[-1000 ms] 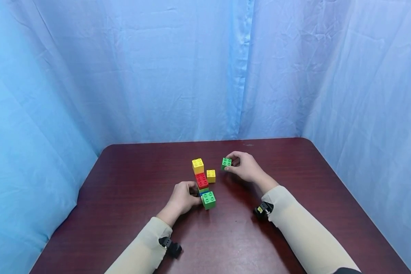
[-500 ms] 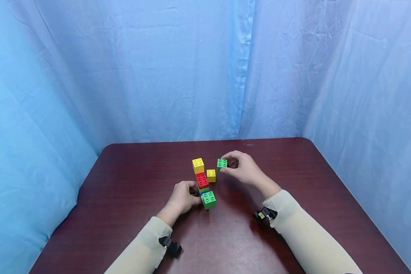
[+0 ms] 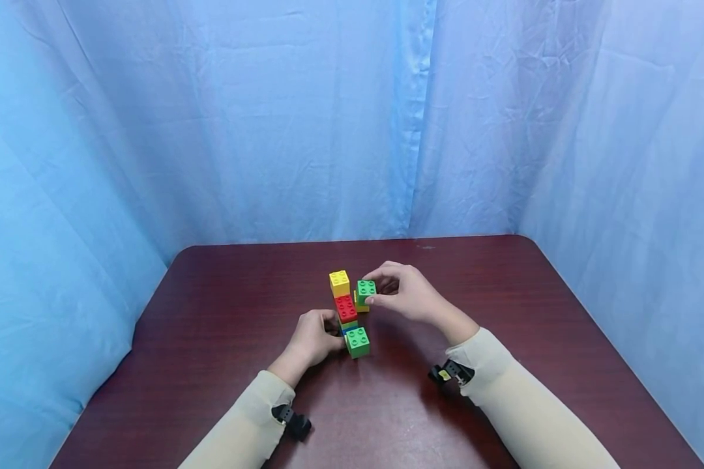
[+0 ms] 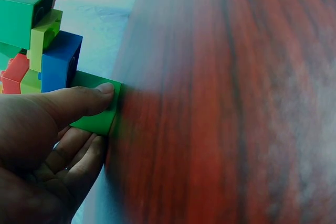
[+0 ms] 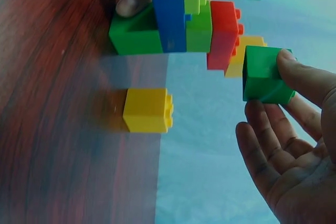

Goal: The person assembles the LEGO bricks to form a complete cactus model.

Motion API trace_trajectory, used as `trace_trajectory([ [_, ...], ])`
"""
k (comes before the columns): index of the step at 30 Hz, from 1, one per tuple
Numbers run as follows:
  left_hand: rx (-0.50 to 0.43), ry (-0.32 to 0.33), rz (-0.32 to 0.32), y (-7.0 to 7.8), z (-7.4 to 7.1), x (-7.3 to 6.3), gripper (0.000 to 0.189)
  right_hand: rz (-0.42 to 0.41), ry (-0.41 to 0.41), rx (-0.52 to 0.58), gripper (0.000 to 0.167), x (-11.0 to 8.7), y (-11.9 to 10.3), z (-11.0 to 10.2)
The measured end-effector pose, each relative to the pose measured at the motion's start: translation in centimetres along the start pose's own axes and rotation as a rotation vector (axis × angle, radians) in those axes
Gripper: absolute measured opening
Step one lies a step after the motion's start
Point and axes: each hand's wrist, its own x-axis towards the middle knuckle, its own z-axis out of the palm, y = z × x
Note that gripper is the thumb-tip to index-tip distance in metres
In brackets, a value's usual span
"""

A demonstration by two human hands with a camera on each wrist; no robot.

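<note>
A stepped stack of toy building bricks stands mid-table. My left hand (image 3: pixel 311 339) grips its green bottom brick (image 4: pixel 94 121), thumb on one side, fingers on the other. Above that come a blue brick (image 5: pixel 170 19), lime bricks (image 5: pixel 198 32), a red brick (image 5: pixel 223 30) and a yellow top brick (image 3: pixel 339 283). Another green brick (image 3: pixel 358 345) juts out from the stack toward me. My right hand (image 3: pixel 407 293) pinches a separate green brick (image 5: pixel 268 74) between thumb and fingers, in the air right of the stack. Below it a loose yellow brick (image 5: pixel 147 110) sits on the table, partly covered in the head view.
The dark red wooden table (image 3: pixel 240 286) has rounded far corners. Light blue curtains (image 3: pixel 305 130) hang behind it and along both sides. A small black camera (image 3: pixel 293 423) is strapped to the left wrist, and another black camera (image 3: pixel 452 371) to the right.
My right hand has carried its green brick leftward, closer to the stack and over the loose yellow brick in the head view. The left hand and the stack have stayed put.
</note>
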Motion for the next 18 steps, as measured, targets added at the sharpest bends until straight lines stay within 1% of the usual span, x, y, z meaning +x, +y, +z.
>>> trace_trajectory([
  [6,0.001,-0.004,-0.001,0.1,0.0,0.0,0.022,-0.007,-0.033,0.044,0.036,0.3,-0.9,0.6],
  [12,0.001,-0.011,-0.010,0.1,-0.1,0.0,0.023,-0.011,-0.056,0.051,0.034,0.5,-1.5,1.1],
  [18,-0.006,-0.010,-0.009,0.1,-0.1,0.0,0.023,-0.021,-0.055,0.057,0.033,0.8,-1.5,1.7],
])
